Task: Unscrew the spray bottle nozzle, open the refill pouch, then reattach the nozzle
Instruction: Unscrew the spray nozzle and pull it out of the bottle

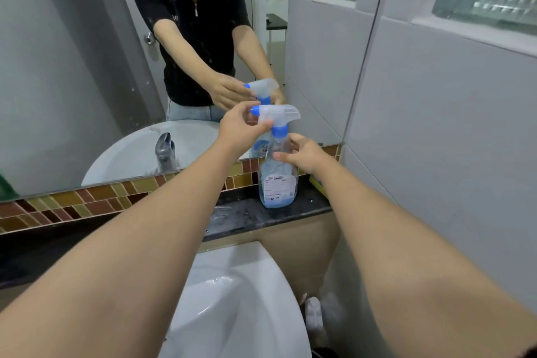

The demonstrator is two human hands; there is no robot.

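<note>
A clear spray bottle [278,183] with a little blue liquid stands upright on the dark stone ledge [247,216] below the mirror. Its white trigger nozzle [280,113] with a blue tip and blue collar sits on the neck. My left hand [242,128] grips the front of the nozzle around the trigger. My right hand [305,154] is at the bottle's shoulder, fingers curled against it from the right. No refill pouch is in sight.
A white sink basin [232,299] lies directly below my arms. The mirror [87,81] reflects the tap, me and the bottle. A tiled wall [436,139] closes the right side. A yellow object [318,182] lies behind the bottle. A white container [313,314] stands on the floor.
</note>
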